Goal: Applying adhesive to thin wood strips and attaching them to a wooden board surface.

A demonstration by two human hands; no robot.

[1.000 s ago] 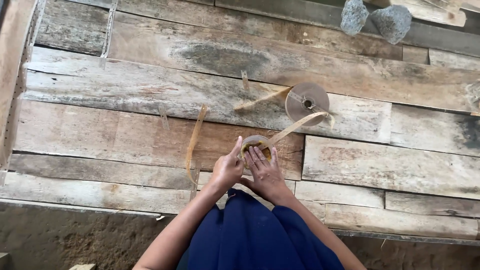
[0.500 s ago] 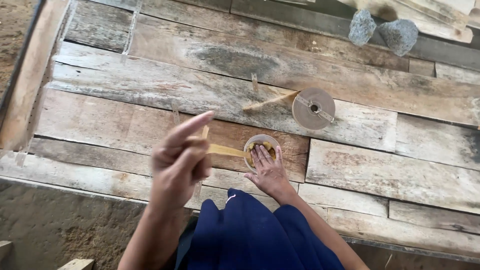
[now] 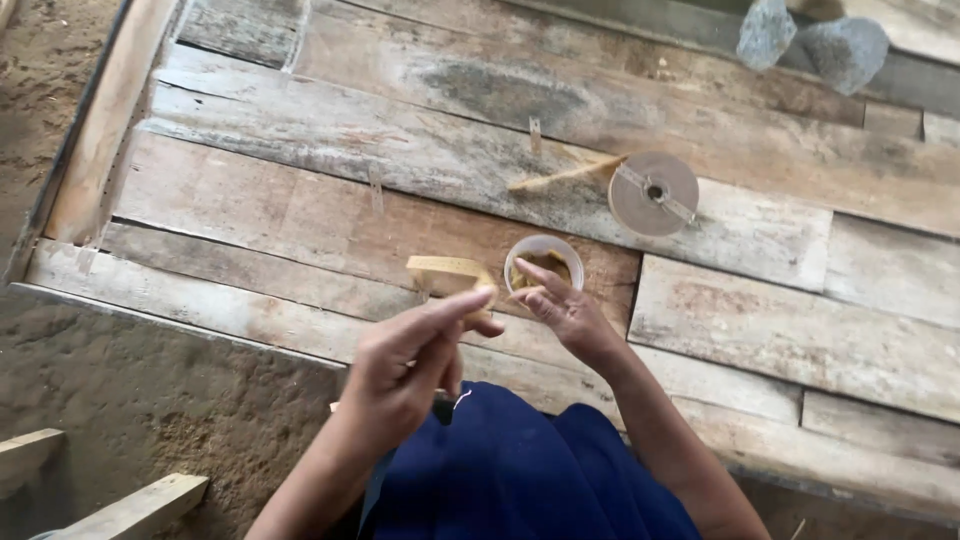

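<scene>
Left hand [image 3: 405, 365] pinches strip [image 3: 445, 272]: thin, light, likely bendy; hold near end. Right hand [image 3: 560, 305] open, fingertips at cup [image 3: 543, 250] rim.

You have weathered wooden planks [image 3: 300, 215] laid side by side under the work, grey and brown, with gaps between them. Two grey stones [image 3: 812, 40] lie touching each other at the far right edge. Sandy ground [image 3: 40, 70] shows beyond the boards on the left, and pale wood offcuts [image 3: 130, 505] lie at the near left corner.
</scene>
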